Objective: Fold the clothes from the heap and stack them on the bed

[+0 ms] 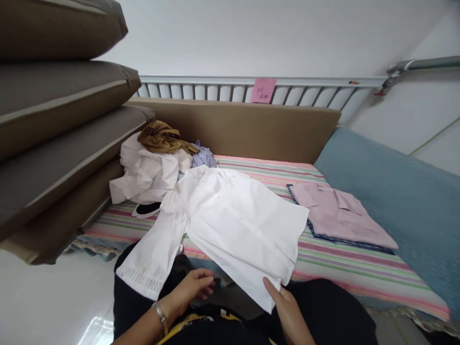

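A white blouse point(244, 215) is spread over the striped sheet, its collar away from me and one sleeve point(151, 254) hanging toward my left knee. With thumb and fingers, my right hand point(282, 299) pinches the near corner of the blouse's hem. My left hand point(197, 285) hovers just below the blouse's near side edge, between the sleeve and the hem. Its fingers are loosely curled and nothing shows in them. The other sleeve of the blouse cannot be made out.
Folded pink and dark blue clothes point(341, 213) lie at right. Left of the blouse is a heap of white clothes point(147, 167) with a brown garment point(161, 136) on top. Stacked cushions point(64, 91) rise at left; a brown board point(258, 129) stands behind the striped sheet point(345, 268).
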The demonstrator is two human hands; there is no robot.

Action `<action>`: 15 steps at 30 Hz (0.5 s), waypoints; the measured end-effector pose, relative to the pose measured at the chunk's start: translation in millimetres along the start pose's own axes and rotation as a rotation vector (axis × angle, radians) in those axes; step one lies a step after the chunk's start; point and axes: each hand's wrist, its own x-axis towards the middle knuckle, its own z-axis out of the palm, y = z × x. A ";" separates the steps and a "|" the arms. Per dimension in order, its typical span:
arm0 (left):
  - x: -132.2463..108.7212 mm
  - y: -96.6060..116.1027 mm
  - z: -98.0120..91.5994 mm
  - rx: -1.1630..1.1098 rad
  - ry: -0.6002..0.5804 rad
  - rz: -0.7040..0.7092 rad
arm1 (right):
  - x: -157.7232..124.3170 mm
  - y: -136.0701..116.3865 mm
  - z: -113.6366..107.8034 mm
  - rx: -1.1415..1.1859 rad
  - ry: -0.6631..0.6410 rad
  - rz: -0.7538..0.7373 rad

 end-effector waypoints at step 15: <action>34.6 -15.0 29.2 -0.131 0.040 -0.152 | -4.3 53.1 -2.8 0.315 -0.243 0.388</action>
